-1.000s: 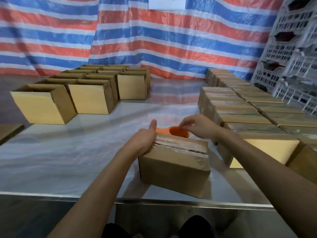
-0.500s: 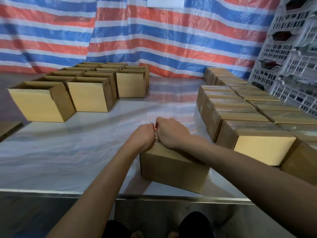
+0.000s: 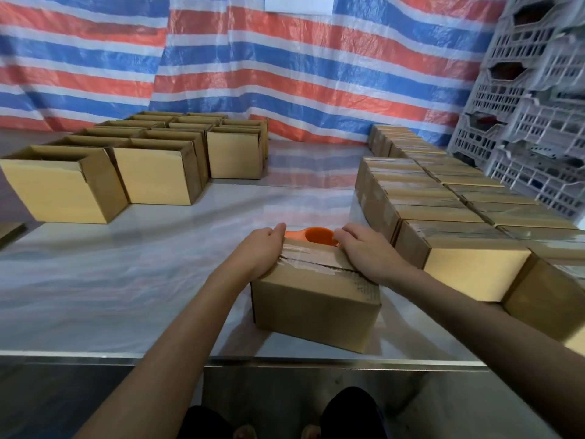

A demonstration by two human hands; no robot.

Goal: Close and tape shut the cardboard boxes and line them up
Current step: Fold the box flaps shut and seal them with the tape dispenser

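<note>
A closed cardboard box (image 3: 316,307) stands near the table's front edge, with clear tape along its top seam. My left hand (image 3: 260,252) holds the box's far left corner, thumb along the far edge and fingers curled down the side. My right hand (image 3: 364,253) lies on the right part of the top, fingers stretched toward the far edge. An orange tape dispenser (image 3: 317,236) sits just behind the box, between my two hands and partly hidden by it.
Several open boxes (image 3: 155,175) stand in rows at the left back. Several taped boxes (image 3: 443,217) are lined up along the right side, the nearest (image 3: 468,264) close to my right forearm. Grey plastic crates (image 3: 531,115) are stacked at the far right. The steel table edge (image 3: 285,362) runs across the front.
My right hand has slid from the far left corner next to my left hand to the right part of the top, uncovering the taped seam and the dispenser. My left hand stayed put.
</note>
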